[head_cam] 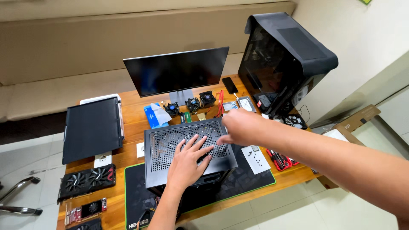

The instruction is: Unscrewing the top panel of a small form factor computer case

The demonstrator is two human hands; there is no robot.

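A small black computer case [162, 147] with a perforated top panel stands on a black desk mat [255, 179] on the wooden table [132, 108]. My left hand [189, 159] lies flat on the case's top, fingers spread, holding nothing. My right hand [240, 127] reaches in from the right to the case's far right edge, fingers curled against the panel there; whether they grip it is hidden.
A dark monitor [179, 72] stands behind the case, a large black tower case [283, 59] at the right. A black side panel [91, 127] lies left, graphics cards [87, 181] at front left. Cooler fans [191, 103], a phone [230, 85], a tissue pack [155, 114] and red-handled tools [279, 159] lie around.
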